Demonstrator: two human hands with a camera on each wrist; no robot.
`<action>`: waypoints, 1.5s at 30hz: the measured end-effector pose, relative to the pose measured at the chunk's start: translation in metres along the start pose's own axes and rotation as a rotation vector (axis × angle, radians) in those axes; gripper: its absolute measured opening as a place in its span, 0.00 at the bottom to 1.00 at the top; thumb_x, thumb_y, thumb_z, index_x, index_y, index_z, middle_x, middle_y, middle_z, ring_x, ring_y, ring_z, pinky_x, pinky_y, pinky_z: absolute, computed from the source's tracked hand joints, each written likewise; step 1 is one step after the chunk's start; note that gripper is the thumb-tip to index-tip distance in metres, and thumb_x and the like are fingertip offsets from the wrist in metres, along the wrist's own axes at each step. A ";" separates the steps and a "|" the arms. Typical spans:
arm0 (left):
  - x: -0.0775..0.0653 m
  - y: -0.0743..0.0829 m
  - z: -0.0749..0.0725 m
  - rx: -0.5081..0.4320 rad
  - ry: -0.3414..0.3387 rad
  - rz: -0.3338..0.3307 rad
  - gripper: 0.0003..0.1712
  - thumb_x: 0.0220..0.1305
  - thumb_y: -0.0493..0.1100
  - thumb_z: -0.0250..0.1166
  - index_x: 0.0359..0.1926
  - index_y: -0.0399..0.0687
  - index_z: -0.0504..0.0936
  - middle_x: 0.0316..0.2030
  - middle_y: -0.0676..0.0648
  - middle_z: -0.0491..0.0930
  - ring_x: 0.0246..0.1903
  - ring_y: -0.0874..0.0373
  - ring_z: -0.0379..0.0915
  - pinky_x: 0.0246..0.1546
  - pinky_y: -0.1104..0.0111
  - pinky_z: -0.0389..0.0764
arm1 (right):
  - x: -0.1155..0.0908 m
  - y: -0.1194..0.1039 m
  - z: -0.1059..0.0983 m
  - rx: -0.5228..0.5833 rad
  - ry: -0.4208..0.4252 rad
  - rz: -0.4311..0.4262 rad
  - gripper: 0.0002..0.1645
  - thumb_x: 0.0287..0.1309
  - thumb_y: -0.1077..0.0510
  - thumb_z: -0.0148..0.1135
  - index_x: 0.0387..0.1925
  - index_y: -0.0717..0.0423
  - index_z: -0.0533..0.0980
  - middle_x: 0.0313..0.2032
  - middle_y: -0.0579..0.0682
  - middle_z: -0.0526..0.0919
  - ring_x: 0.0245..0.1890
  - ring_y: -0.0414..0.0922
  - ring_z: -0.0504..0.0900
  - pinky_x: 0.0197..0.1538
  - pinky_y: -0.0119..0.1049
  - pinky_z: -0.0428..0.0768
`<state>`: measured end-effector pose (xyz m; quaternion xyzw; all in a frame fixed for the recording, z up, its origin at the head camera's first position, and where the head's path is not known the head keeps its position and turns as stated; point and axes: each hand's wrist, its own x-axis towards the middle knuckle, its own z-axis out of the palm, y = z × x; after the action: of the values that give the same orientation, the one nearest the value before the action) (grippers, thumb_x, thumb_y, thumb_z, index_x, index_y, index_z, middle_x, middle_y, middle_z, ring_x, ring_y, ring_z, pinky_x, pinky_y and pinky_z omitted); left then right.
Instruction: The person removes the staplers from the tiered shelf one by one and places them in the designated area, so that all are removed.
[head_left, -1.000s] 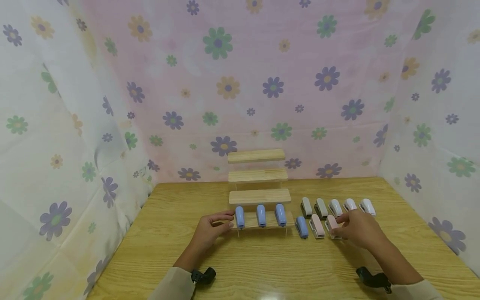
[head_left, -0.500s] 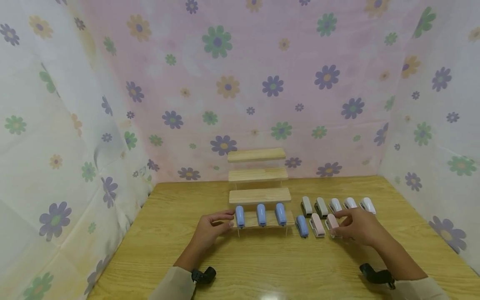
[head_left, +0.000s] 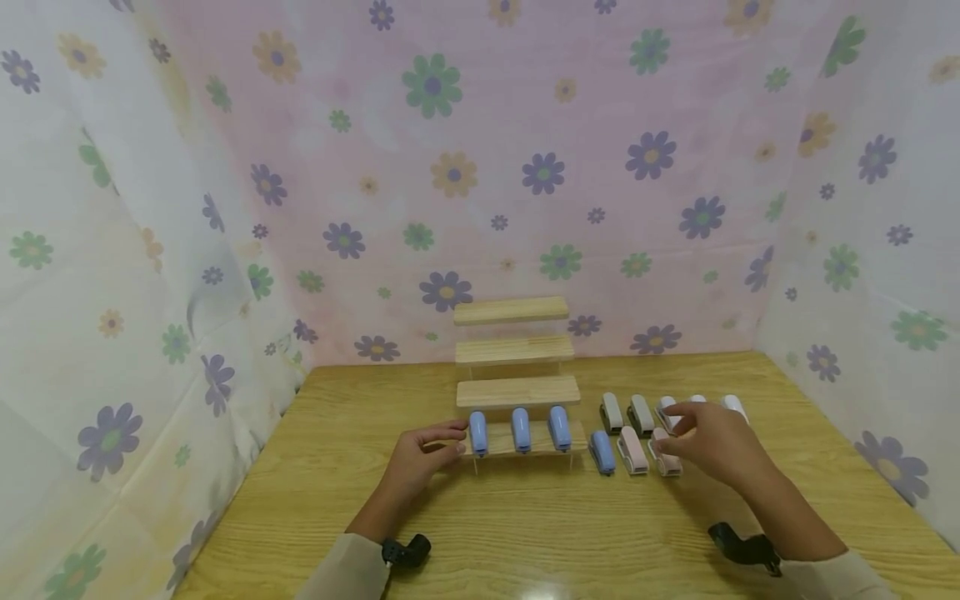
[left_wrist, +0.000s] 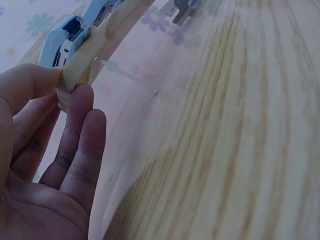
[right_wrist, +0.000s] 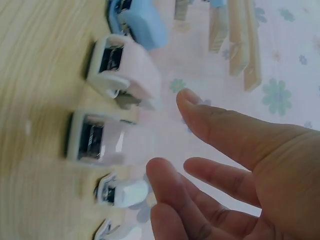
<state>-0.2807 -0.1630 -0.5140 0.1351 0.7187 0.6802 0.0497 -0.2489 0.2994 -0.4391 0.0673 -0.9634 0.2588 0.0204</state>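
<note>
My left hand (head_left: 420,462) grips the left end of the lowest wooden shelf (head_left: 501,440) of a stepped display rack; the left wrist view shows its fingers (left_wrist: 82,120) at the board's end. Three blue mini staplers (head_left: 521,430) stand in a row on that board. My right hand (head_left: 723,446), fingers spread with nothing between them, hovers over the right pink mini stapler (head_left: 667,463), partly covering it. In the right wrist view this pink stapler (right_wrist: 112,142) stands on the table, apart from the thumb. Another pink stapler (head_left: 633,450) and a blue stapler (head_left: 602,452) are left of it.
Behind the pink staplers stand two grey staplers (head_left: 611,412) and several white staplers (head_left: 667,412), partly hidden by my right hand. Bare upper shelves (head_left: 517,392) rise toward a flowered cloth backdrop (head_left: 510,167). The wooden table (head_left: 480,533) extends in front.
My right hand has drawn off the right pink stapler, moving up and back toward the white ones with its fingers wider apart. The left hand holds its place on the shelf.
</note>
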 end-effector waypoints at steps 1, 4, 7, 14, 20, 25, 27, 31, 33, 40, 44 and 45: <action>0.000 0.000 0.000 0.001 0.002 -0.001 0.15 0.65 0.39 0.73 0.51 0.37 0.88 0.65 0.45 0.80 0.54 0.49 0.85 0.49 0.58 0.90 | 0.000 -0.003 0.000 0.003 0.007 -0.006 0.41 0.57 0.41 0.76 0.63 0.63 0.78 0.39 0.52 0.90 0.29 0.44 0.84 0.28 0.39 0.81; 0.000 0.002 0.000 -0.003 0.004 -0.006 0.15 0.65 0.38 0.73 0.51 0.38 0.88 0.65 0.45 0.80 0.56 0.49 0.83 0.51 0.59 0.90 | 0.002 -0.010 0.000 0.011 0.025 -0.024 0.42 0.57 0.40 0.76 0.64 0.62 0.77 0.40 0.54 0.89 0.29 0.44 0.83 0.28 0.38 0.80; -0.001 0.003 0.000 -0.001 0.002 -0.006 0.15 0.66 0.38 0.73 0.52 0.37 0.88 0.65 0.45 0.80 0.57 0.49 0.83 0.51 0.58 0.89 | 0.004 -0.017 0.002 0.027 0.037 -0.025 0.42 0.57 0.40 0.76 0.65 0.61 0.77 0.42 0.55 0.89 0.27 0.43 0.81 0.26 0.37 0.77; -0.001 0.002 0.000 -0.004 -0.010 -0.001 0.15 0.66 0.37 0.72 0.52 0.36 0.88 0.66 0.44 0.79 0.55 0.48 0.84 0.51 0.57 0.89 | 0.009 -0.036 0.004 0.031 0.028 0.004 0.46 0.56 0.37 0.76 0.68 0.57 0.75 0.45 0.55 0.88 0.24 0.42 0.79 0.24 0.37 0.74; -0.001 0.003 0.001 0.018 0.001 0.000 0.14 0.66 0.38 0.73 0.51 0.39 0.89 0.65 0.45 0.80 0.57 0.48 0.83 0.51 0.59 0.89 | 0.012 -0.049 0.002 0.039 0.018 -0.002 0.45 0.57 0.35 0.74 0.68 0.55 0.76 0.46 0.54 0.89 0.31 0.43 0.83 0.26 0.37 0.78; -0.001 0.002 0.001 0.027 0.009 -0.001 0.14 0.66 0.39 0.73 0.51 0.40 0.89 0.65 0.46 0.80 0.57 0.49 0.83 0.50 0.60 0.90 | 0.016 -0.062 0.004 0.069 0.035 -0.036 0.41 0.59 0.40 0.75 0.67 0.56 0.76 0.44 0.53 0.89 0.30 0.42 0.83 0.26 0.36 0.78; -0.001 0.002 0.001 0.016 0.005 -0.003 0.14 0.66 0.39 0.73 0.51 0.39 0.89 0.65 0.46 0.80 0.56 0.48 0.83 0.50 0.59 0.90 | 0.018 -0.066 0.005 0.074 0.044 -0.047 0.41 0.58 0.40 0.75 0.67 0.55 0.77 0.43 0.52 0.90 0.30 0.43 0.83 0.26 0.36 0.77; -0.001 0.001 0.001 0.005 0.000 -0.001 0.14 0.66 0.38 0.72 0.52 0.38 0.88 0.65 0.45 0.80 0.57 0.48 0.83 0.51 0.58 0.90 | 0.021 -0.073 0.009 0.076 0.058 -0.060 0.40 0.57 0.38 0.75 0.66 0.53 0.78 0.43 0.51 0.89 0.33 0.45 0.85 0.28 0.37 0.80; -0.001 0.001 0.000 0.011 0.000 -0.001 0.14 0.66 0.38 0.72 0.51 0.39 0.89 0.65 0.45 0.80 0.58 0.49 0.82 0.51 0.59 0.89 | 0.022 -0.076 0.010 0.080 0.061 -0.061 0.40 0.57 0.36 0.75 0.65 0.52 0.79 0.43 0.51 0.89 0.35 0.46 0.85 0.30 0.37 0.82; 0.000 0.001 -0.001 0.007 0.002 -0.004 0.14 0.66 0.39 0.73 0.51 0.39 0.89 0.65 0.46 0.80 0.57 0.48 0.83 0.50 0.59 0.90 | 0.026 -0.089 0.012 0.103 0.049 -0.077 0.38 0.58 0.38 0.75 0.65 0.50 0.79 0.43 0.49 0.90 0.35 0.45 0.85 0.31 0.37 0.82; -0.001 0.002 0.000 0.001 0.000 0.000 0.15 0.66 0.38 0.73 0.51 0.38 0.88 0.65 0.45 0.80 0.55 0.49 0.84 0.49 0.59 0.90 | 0.026 -0.094 0.017 0.156 0.040 -0.072 0.37 0.58 0.40 0.75 0.65 0.51 0.79 0.43 0.50 0.89 0.33 0.43 0.84 0.29 0.36 0.81; -0.001 0.002 0.000 0.003 -0.001 0.000 0.15 0.66 0.38 0.73 0.51 0.37 0.88 0.65 0.45 0.80 0.55 0.49 0.84 0.49 0.59 0.90 | 0.026 -0.094 0.019 0.169 0.041 -0.070 0.37 0.58 0.40 0.76 0.65 0.51 0.79 0.43 0.50 0.89 0.32 0.43 0.84 0.28 0.36 0.80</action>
<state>-0.2797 -0.1627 -0.5125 0.1353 0.7196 0.6792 0.0500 -0.2618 0.2060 -0.4064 0.0971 -0.9346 0.3394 0.0433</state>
